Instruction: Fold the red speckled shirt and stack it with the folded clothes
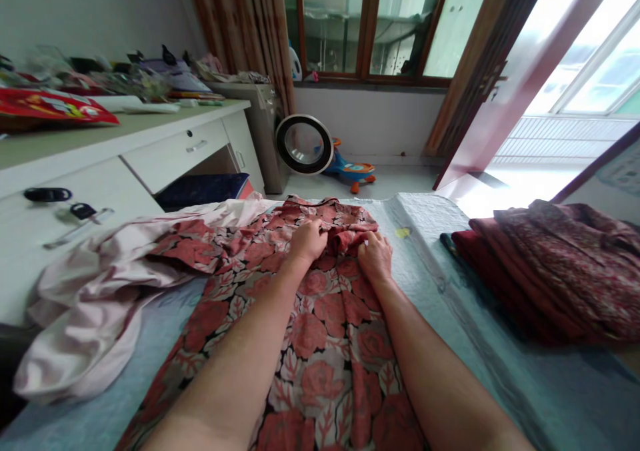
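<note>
A red and grey floral garment (320, 331) lies spread along the bed, its far end near the bed's far edge. My left hand (309, 239) is closed on the fabric near that end, fingers pinched together. Just to its right, my right hand (376, 252) grips a bunched fold of the same garment, close to its right edge. One sleeve of the garment stretches out to the left, over a pale pink cloth (95, 304) that lies crumpled at the bed's left side.
A stack of folded dark red clothes (545, 271) sits on the light blue bed cover (425, 291) at right. A white desk (175, 138) with clutter stands left. Beyond are an open washing machine door (304, 144), a blue ride-on toy (350, 168) and windows.
</note>
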The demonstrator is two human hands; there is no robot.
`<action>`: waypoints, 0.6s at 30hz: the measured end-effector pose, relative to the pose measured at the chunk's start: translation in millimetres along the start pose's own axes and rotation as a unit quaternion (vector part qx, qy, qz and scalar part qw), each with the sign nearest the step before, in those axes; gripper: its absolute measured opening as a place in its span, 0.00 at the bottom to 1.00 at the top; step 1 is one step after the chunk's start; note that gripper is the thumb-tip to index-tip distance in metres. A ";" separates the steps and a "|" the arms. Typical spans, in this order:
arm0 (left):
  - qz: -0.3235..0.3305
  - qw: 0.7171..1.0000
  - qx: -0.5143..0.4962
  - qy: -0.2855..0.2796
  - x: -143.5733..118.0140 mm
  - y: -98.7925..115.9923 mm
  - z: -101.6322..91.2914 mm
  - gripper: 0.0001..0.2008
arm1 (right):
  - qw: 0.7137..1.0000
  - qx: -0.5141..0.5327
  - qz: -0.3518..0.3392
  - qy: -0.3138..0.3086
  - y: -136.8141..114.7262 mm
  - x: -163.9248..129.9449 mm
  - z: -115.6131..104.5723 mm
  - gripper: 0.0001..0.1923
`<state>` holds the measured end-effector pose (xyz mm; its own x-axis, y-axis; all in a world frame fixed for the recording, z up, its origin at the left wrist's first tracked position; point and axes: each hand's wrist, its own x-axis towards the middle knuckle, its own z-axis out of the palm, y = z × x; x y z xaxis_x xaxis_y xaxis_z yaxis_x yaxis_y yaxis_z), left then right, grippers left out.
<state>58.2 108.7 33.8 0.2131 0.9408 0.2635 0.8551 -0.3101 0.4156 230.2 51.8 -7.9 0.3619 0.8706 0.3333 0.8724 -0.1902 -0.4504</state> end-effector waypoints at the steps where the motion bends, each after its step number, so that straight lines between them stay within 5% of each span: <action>1: 0.003 1.000 -0.024 0.007 3.0 0.4 -5.6 0.09 | 1.000 -0.002 -0.001 -0.004 -1.2 -0.3 0.0 0.16; 10: -0.027 0.968 -0.231 0.090 1.2 -32.9 -30.9 0.12 | 0.996 0.003 -0.054 -0.067 -0.4 -0.5 3.8 0.24; 15: -0.083 0.972 -0.194 0.103 -12.1 -69.9 -33.5 0.13 | 0.994 -0.007 -0.060 -0.086 -2.2 -1.7 4.2 0.26; 18: -0.110 0.988 -0.077 0.073 -18.1 -85.0 -40.4 0.11 | 0.995 -0.004 -0.063 -0.082 -3.2 -2.1 3.2 0.25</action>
<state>-37.5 112.5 28.9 -0.0502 0.9616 0.2697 0.7883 -0.1277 0.6019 225.6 52.0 -9.8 0.1921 0.9499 0.2467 0.9104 -0.0786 -0.4062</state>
